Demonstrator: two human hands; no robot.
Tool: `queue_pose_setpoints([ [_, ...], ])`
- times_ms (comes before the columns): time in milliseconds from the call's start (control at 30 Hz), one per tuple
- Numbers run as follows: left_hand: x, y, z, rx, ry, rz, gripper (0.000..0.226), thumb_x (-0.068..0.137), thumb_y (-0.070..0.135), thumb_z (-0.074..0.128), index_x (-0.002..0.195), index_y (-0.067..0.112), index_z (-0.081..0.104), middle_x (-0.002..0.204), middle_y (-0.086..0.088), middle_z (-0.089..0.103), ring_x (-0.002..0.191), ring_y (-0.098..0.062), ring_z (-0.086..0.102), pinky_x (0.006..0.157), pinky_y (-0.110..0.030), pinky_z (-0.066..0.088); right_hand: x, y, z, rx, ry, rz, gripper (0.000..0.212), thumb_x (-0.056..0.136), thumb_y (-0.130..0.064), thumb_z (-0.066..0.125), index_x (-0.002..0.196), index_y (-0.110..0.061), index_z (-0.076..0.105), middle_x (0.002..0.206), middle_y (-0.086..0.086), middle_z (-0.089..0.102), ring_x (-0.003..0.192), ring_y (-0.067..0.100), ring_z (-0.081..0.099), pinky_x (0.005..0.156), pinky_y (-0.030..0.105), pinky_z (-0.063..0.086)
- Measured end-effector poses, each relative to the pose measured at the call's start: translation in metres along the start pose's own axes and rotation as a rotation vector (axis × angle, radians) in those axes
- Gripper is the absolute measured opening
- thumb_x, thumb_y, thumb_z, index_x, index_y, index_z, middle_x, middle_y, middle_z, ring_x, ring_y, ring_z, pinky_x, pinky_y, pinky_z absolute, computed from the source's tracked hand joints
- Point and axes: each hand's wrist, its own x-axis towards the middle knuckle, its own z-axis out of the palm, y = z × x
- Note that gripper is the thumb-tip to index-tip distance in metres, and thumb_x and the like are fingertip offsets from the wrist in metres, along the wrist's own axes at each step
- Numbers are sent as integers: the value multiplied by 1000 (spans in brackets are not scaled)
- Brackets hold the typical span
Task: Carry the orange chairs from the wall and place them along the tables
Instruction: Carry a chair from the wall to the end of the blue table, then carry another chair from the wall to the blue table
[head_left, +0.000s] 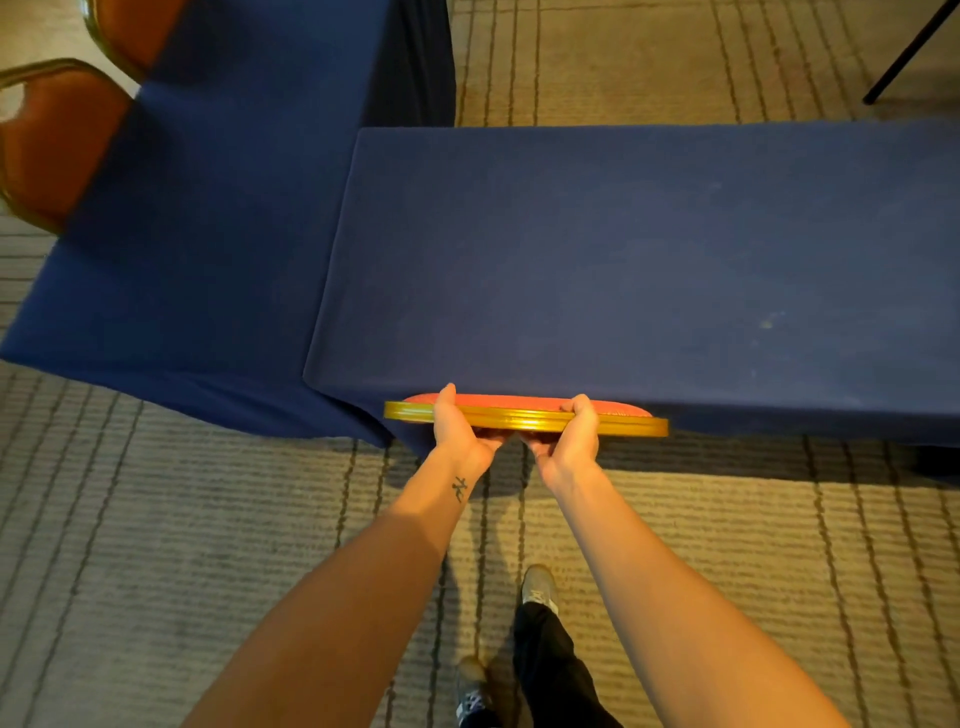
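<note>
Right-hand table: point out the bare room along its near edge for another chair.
Both hands, left hand and right hand, grip the chair back against the near edge of the right-hand table. Bare carpet borders that edge to the chair's right. Leftward it is crowded: the left table's cloth hangs close beside the chair.

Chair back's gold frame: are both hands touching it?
Touching. The head view shows the left hand and right hand both wrapped over the chair back's gold frame, thumbs on top, fingers curled beneath.
</note>
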Motion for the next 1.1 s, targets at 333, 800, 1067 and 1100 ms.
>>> queue_pose_setpoints([
  [333, -38, 11, -58, 127, -134, -33, 67, 98, 65, 45, 138, 11, 52, 138, -12, 57, 126, -34, 56, 110, -51, 43, -39, 34, -14, -251, -337, 65, 54, 92, -56, 60, 129, -15, 63, 122, 15, 70, 115, 27, 67, 96, 43, 56],
  [800, -146, 165, -253, 38, -50, 417, 40, 108, 38, 41, 137, 13, 50, 131, -10, 67, 120, -29, 64, 101, -47, 51, -185, 187, 78, -750, -657, 177, 37, 101, -38, 55, 120, -8, 64, 116, 15, 73, 105, 30, 71, 90, 41, 57],
  [1067, -215, 268, -401, -116, 9, 562, 33, 107, 33, 43, 129, 14, 57, 127, -10, 70, 117, -29, 66, 98, -45, 53, -288, 323, 155, -924, -844, 99, 37, 102, -38, 53, 122, -10, 65, 111, 9, 76, 103, 25, 73, 89, 40, 58],
  [1100, -222, 284, -420, -126, 19, 580, 34, 107, 33, 42, 130, 13, 57, 125, -9, 71, 117, -28, 66, 98, -45, 53, -304, 343, 165, -947, -874, 86, 36, 102, -38, 53, 122, -10, 65, 111, 9, 76, 102, 25, 73, 90, 40, 57],
])
